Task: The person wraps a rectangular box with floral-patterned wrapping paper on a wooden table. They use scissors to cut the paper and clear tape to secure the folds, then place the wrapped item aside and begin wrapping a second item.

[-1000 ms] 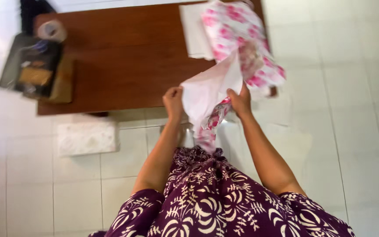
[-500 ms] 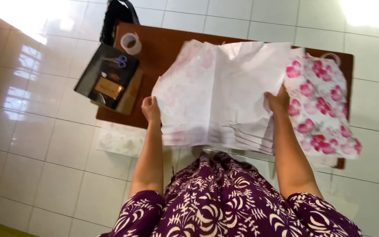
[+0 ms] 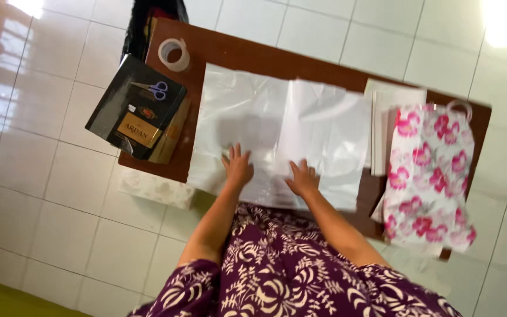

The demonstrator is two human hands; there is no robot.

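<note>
Two hands flat, palms open, gripping nothing | left hand and right hand press white sheet spread on brown table | sheet laid out, creases remain | floral bag right of sheet

sheet on table | box left | bags right

A black box and tape roll are crowding the tabletop's left edge; a floral bag is blocking the right, leaving the far edge open.

Bright daylight glares off the floor tiles; slight motion blur.
</note>
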